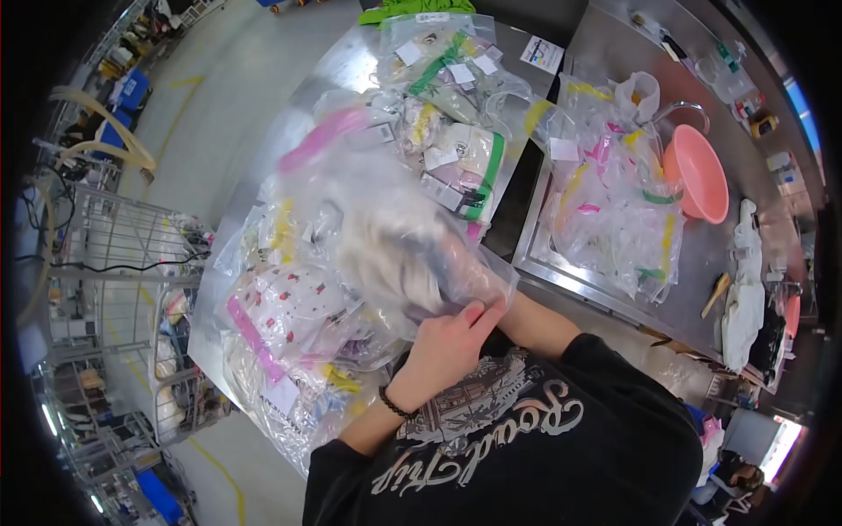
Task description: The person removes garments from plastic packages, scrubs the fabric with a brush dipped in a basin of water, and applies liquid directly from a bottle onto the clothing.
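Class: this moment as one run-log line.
left hand: gripping edge of clear bag | right hand: inside, grip unclear | table: more bags

Bag [373, 210]: clr glossy plstc; table [331, 74]: shiny mtl.

The table [338, 70] runs from top centre to lower left, with heaped bags [303, 302] along it. 1 held bag [377, 202] is at the frame's centre, in front of the heap; the left hand [452, 342] is at its mouth, the right hand [469, 272] inside it. Across a gap, at right, is the counter [688, 272], with loose bags [605, 202] on it, left of the bowl [697, 175]. Below the bowl lies 1 brush [716, 295], left of a cloth [745, 285]. At left, 1 cart [114, 237] stands on the floor [197, 140].
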A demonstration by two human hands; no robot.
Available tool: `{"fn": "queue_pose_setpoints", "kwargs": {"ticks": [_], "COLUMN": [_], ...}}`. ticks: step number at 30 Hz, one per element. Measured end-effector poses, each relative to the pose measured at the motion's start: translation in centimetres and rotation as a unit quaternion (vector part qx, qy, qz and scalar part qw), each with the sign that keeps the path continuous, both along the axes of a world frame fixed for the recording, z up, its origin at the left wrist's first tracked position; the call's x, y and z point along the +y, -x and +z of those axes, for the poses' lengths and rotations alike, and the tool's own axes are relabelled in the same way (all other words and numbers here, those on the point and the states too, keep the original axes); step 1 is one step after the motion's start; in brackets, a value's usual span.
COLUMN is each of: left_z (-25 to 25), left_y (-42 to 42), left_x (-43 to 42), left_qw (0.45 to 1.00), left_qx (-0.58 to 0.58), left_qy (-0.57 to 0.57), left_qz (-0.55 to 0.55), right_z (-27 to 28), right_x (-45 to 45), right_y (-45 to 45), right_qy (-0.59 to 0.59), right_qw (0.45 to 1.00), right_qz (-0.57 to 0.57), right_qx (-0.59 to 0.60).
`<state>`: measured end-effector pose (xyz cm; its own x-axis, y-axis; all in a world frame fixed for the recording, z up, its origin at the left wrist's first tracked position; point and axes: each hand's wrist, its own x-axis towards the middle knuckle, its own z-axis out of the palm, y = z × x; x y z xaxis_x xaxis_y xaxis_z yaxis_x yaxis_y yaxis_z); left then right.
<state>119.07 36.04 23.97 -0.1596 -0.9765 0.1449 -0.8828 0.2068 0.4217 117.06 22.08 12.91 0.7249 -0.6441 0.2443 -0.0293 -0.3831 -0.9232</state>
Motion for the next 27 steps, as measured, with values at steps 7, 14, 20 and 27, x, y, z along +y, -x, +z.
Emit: {"fn": "queue_pose_setpoints", "kwargs": {"ticks": [7,14,20,27], "left_z": [-1.6,0.3,-1.0,-5.6], "left_y": [-1.4,-0.4,-1.0,-1.8], "left_x": [0.7,-1.7,-0.8,5.2], "left_qw": [0.97,0.918,0.845,0.781], "left_qx": [0.239,0.369,0.506,0.474], "left_qy": [0.031,0.055,0.018,-0.035], "left_qz": [0.038,0.135,0.17,0.405], "right_z": [-1.4,7.1,12.6,-3.7], "right_x": [-3.6,-13.5,-25.2,-32.7], "right_y": [1.9,0.8,-4.1,-9.7], "right_qy": [0.182,0.174,0.465,0.572], "right_qw": [0.98,0.976,0.88,0.758], "right_qz": [-0.001,0.051,0.046,-0.077], "right_qx": [0.076,0.119,0.092,0.303]}}
